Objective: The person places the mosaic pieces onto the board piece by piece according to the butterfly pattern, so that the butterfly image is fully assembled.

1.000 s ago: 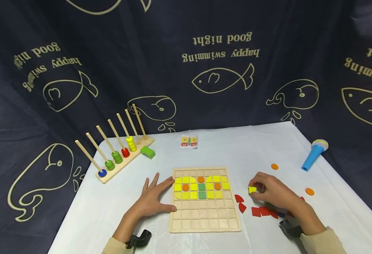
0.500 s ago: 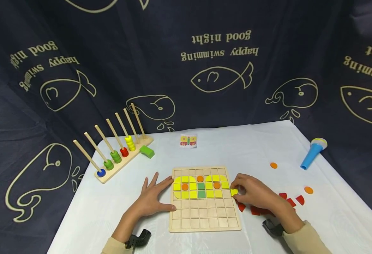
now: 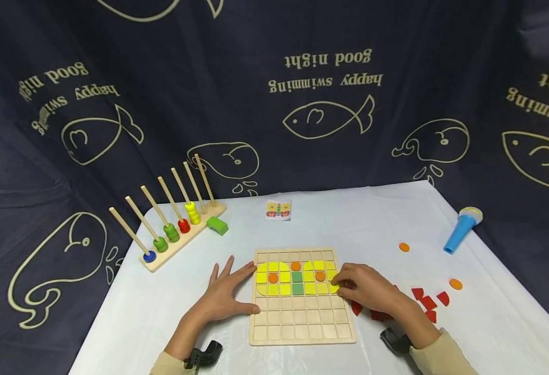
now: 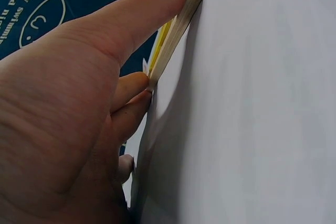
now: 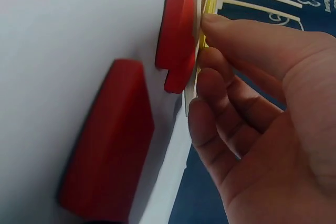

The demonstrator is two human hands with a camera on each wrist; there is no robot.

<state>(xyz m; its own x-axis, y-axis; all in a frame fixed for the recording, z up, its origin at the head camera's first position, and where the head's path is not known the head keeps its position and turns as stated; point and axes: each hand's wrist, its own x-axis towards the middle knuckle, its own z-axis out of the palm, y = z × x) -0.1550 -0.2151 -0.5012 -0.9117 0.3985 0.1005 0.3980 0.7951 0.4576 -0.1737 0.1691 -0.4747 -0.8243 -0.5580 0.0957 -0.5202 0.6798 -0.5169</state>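
Observation:
In the head view a square wooden grid board (image 3: 302, 332) lies on the table, its upper rows holding yellow tiles, green squares and orange discs. My right hand (image 3: 370, 288) pinches a small yellow tile (image 3: 334, 288) over the board's right edge, at the right end of the third row. The fingertips cover much of this tile. My left hand (image 3: 222, 297) has its fingers spread, with the thumb and fingertips touching the board's left edge. In the left wrist view the thumb rests against the board's side (image 4: 178, 30).
Red pieces (image 3: 427, 302) lie right of the board, partly under the right forearm. Orange discs (image 3: 456, 284) and a blue toy microphone (image 3: 459, 234) are farther right. A butterfly pattern card (image 3: 278, 210), a green block (image 3: 217, 225) and a peg rack (image 3: 187, 237) with coloured beads stand behind.
My right hand has carried the yellow tile leftward from above the red pieces to the board's right edge. More red pieces now show behind it. The left hand stays where it was.

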